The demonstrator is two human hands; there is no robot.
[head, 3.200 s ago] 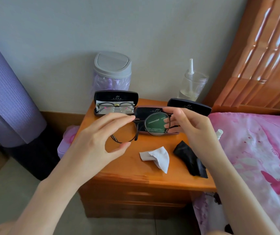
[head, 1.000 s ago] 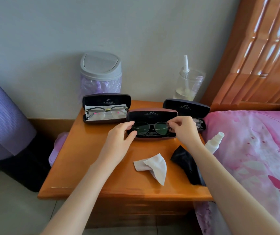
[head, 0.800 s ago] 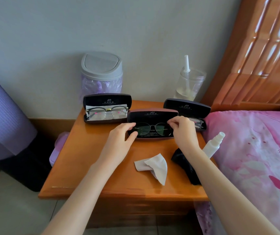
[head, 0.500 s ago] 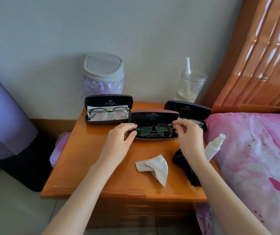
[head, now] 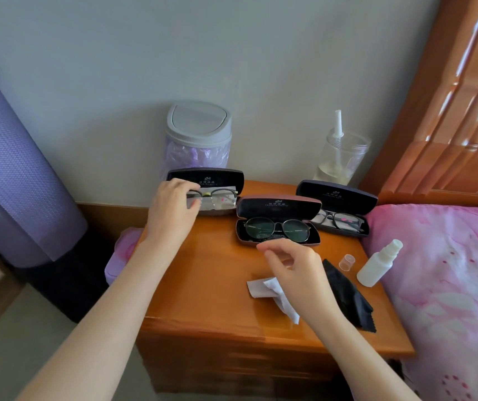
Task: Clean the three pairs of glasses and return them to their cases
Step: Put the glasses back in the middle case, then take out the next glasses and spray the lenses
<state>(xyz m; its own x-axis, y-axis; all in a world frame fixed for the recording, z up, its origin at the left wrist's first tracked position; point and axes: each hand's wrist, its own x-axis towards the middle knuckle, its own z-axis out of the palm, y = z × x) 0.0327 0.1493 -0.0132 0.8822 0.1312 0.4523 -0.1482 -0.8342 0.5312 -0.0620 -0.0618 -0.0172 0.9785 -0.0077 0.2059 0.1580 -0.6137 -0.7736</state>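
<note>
Round-rimmed glasses (head: pixel 276 228): folded inside middle case (head: pixel 278 206), lid raised.
Lid writing: pale logo, print unreadable.
Left hand (head: pixel 171 209): left of middle case, fingers on thin-framed glasses (head: pixel 221 193) in left case (head: pixel 206 177); grip unclear.
Right hand (head: pixel 295 267): just before middle case, loosely curled, empty.

Three open cases (head: pixel 278 208) on the nightstand each hold folded glasses (head: pixel 276 228)

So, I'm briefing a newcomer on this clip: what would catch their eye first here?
Three open dark hard-shell glasses cases stand in a row at the back of the orange wooden bedside table, each holding a pair of glasses. The left grip is at the leftmost pair; a crumpled white wipe and a black cloth lie in front.
</note>
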